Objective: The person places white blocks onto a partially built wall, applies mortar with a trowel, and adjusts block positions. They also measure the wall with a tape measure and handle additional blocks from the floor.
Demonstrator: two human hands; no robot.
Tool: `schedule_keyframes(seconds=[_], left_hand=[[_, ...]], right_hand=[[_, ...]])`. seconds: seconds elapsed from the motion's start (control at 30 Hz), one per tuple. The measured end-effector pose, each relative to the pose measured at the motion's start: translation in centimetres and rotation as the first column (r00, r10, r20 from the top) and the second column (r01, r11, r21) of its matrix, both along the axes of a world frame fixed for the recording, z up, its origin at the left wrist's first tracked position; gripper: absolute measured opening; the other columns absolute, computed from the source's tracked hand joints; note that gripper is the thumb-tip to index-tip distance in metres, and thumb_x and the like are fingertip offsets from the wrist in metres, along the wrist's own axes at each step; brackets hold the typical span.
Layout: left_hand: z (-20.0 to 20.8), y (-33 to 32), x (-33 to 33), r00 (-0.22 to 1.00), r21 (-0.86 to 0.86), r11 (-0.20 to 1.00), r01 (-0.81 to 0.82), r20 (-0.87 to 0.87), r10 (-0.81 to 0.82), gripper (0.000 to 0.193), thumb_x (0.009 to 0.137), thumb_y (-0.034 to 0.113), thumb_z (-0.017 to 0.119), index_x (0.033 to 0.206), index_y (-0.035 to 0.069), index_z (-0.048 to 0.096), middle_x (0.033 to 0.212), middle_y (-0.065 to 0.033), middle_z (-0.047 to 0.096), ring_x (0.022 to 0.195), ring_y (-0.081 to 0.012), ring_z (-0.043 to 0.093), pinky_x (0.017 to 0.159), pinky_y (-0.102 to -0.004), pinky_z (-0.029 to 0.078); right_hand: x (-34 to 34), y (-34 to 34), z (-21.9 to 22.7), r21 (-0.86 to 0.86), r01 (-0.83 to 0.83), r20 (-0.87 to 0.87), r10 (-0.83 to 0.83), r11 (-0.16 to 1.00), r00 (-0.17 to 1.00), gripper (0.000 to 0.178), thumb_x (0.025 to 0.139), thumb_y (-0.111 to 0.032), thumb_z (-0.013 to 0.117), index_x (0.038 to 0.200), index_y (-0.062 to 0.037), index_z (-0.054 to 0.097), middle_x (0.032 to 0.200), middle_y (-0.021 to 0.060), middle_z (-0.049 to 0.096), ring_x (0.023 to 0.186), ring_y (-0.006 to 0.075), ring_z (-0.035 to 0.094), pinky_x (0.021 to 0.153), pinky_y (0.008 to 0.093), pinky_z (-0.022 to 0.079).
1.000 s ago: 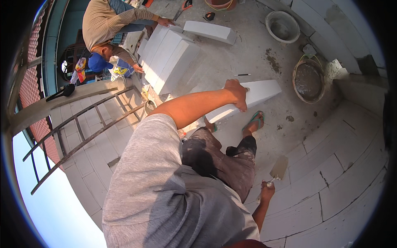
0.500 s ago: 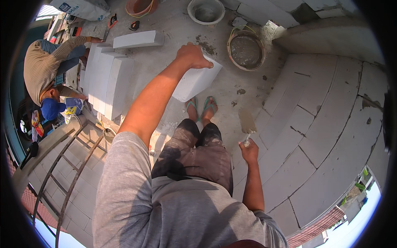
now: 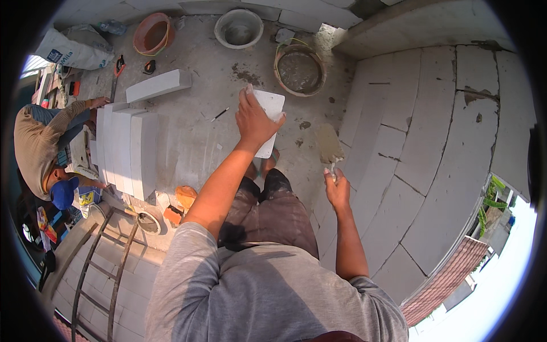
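A white lightweight concrete block (image 3: pixel 270 104) hangs in front of me above the floor, gripped over its edge by my left hand (image 3: pixel 255 121). Its narrow end face is turned up toward me, and part of it is hidden behind the fingers. At my right side, my right hand (image 3: pixel 337 190) is closed round the handle of a trowel (image 3: pixel 329 143). Grey-brown mortar coats the trowel's blade, which points away from me beside the block wall (image 3: pixel 393 154).
A mortar bucket (image 3: pixel 298 71), a pale basin (image 3: pixel 239 28) and a reddish bucket (image 3: pixel 154 35) stand ahead. Blocks (image 3: pixel 145 151) are stacked left, beside a crouching co-worker (image 3: pixel 48 128). A single block (image 3: pixel 159 85) and a pen-like stick (image 3: pixel 220 114) lie on the floor. A ladder (image 3: pixel 97 268) leans nearer left.
My left hand has drawn the block nearer and turned it, so a narrower face shows. My right hand with the trowel has shifted slightly forward. The whole view has swung toward the right.
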State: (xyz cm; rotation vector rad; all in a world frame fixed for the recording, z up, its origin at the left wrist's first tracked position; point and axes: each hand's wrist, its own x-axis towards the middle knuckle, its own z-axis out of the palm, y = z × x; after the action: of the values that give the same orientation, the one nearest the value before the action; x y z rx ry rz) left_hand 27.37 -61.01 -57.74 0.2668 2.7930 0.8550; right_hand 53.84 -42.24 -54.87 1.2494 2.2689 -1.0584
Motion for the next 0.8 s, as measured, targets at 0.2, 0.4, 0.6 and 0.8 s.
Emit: schedule_keyframes(seconds=[0.2, 0.4, 0.6, 0.8], left_hand=[[-0.1, -0.2, 3.0, 0.994, -0.006, 1.0, 0.021, -0.107, -0.022, 0.118, 0.072, 0.035, 0.086, 0.157, -0.006, 0.014, 0.158, -0.032, 0.022, 0.141, -0.049, 0.033, 0.115, -0.0587, 0.028], [0.5, -3.0, 9.0, 1.0, -0.088, 0.996, 0.004, -0.023, -0.006, 0.122, 0.067, 0.027, 0.089, 0.156, -0.006, 0.013, 0.16, -0.0311, 0.021, 0.144, -0.0496, 0.029, 0.119, -0.0569, 0.025], [-4.7, -3.7, 13.3, 0.972, 0.128, 0.963, -0.236, 0.04, 0.232, 0.126, 0.067, 0.028, 0.093, 0.156, -0.005, 0.011, 0.157, -0.0297, 0.023, 0.144, -0.0469, 0.03, 0.12, -0.0562, 0.028], [-6.6, -2.2, 13.1, 0.945, -0.009, 0.945, -0.328, -0.011, 0.328, 0.126, 0.068, 0.045, 0.094, 0.156, -0.003, 0.018, 0.158, -0.0334, 0.017, 0.147, -0.0442, 0.028, 0.123, -0.0578, 0.024]], right_hand=[[-0.4, -0.4, 1.9, 0.081, -0.063, -0.049, 0.067, 0.995, 0.997, 0.053, 0.1, -0.043, 0.063, 0.12, 0.0063, 0.065, 0.1, 0.0297, 0.07, 0.096, 0.0443, 0.069, 0.084, 0.0466, 0.053], [-6.1, 3.4, -4.9, 0.217, -0.228, 0.03, 0.227, 0.949, 0.973, 0.054, 0.103, -0.044, 0.054, 0.124, 0.004, 0.064, 0.11, 0.03, 0.07, 0.106, 0.0468, 0.066, 0.093, 0.0526, 0.051], [-20.6, 9.9, -20.6, 0.297, -0.508, 0.137, 0.491, 0.808, 0.861, 0.043, 0.104, -0.039, 0.053, 0.114, 0.0003, 0.066, 0.105, 0.0272, 0.07, 0.104, 0.0445, 0.068, 0.089, 0.0532, 0.052], [-31.5, 16.2, -34.9, 0.276, -0.732, 0.259, 0.685, 0.623, 0.681, 0.035, 0.101, -0.032, 0.057, 0.109, -0.0004, 0.069, 0.107, 0.0236, 0.071, 0.102, 0.0427, 0.069, 0.088, 0.0516, 0.055]])
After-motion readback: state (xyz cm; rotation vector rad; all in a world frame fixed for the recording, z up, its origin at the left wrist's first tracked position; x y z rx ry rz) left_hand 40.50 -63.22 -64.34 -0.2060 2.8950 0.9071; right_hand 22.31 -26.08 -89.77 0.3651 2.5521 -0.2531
